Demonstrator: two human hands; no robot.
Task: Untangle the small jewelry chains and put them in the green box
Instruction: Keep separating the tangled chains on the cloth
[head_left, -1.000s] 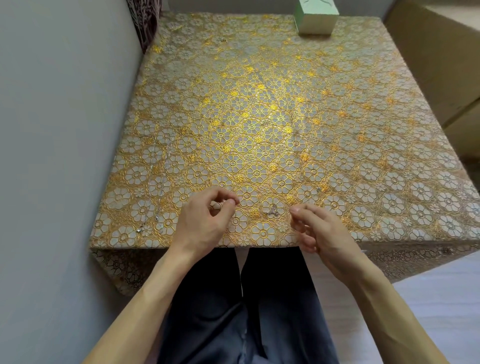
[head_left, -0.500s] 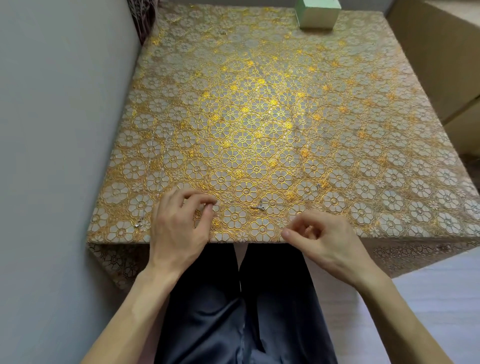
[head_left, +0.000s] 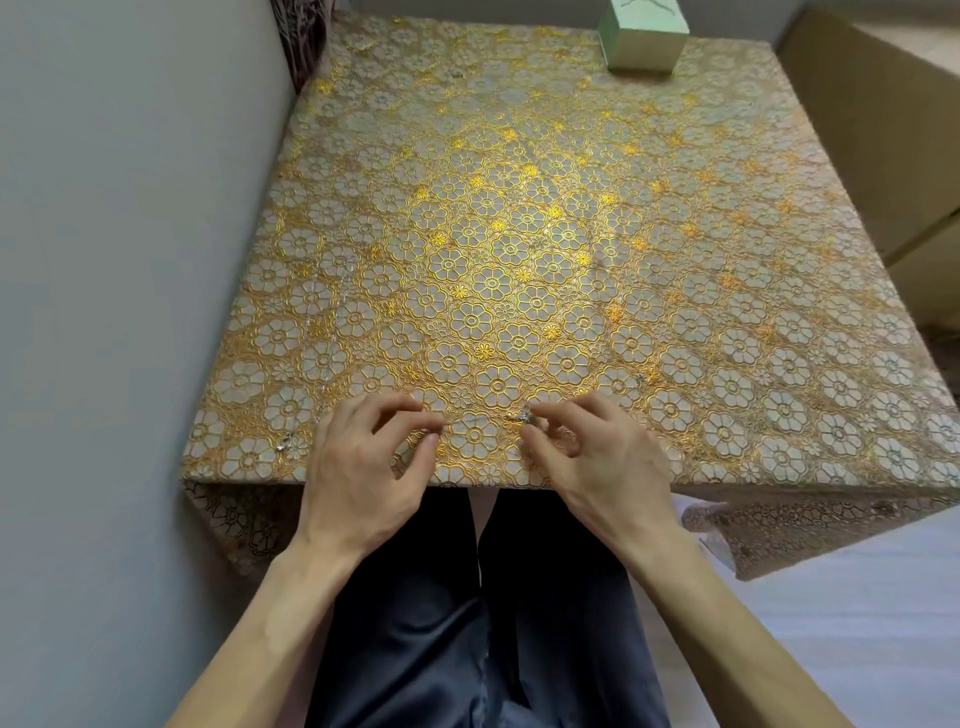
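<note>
A green box (head_left: 644, 39) stands at the far edge of the table (head_left: 519, 234). Both my hands hover over the table's near edge with curled fingers. My right hand (head_left: 592, 462) pinches with thumb and forefinger at a small silver chain piece (head_left: 524, 415) lying on the cloth. My left hand (head_left: 369, 462) holds its thumb against its fingertips a little to the left; the chain there is too fine to make out. Another silver piece (head_left: 284, 444) lies left of my left hand.
The table carries a gold flower-patterned lace cloth. A grey wall (head_left: 130, 260) runs along its left side, and cardboard boxes (head_left: 883, 130) stand to the right. A faint silvery chain line (head_left: 337, 301) lies near the left edge. A tiny silver bit (head_left: 641, 375) sits beyond my right hand.
My left hand moved right and my right hand moved up and left toward the chain piece. The hands are now closer together. The view tilted slightly, showing more of the green box.
</note>
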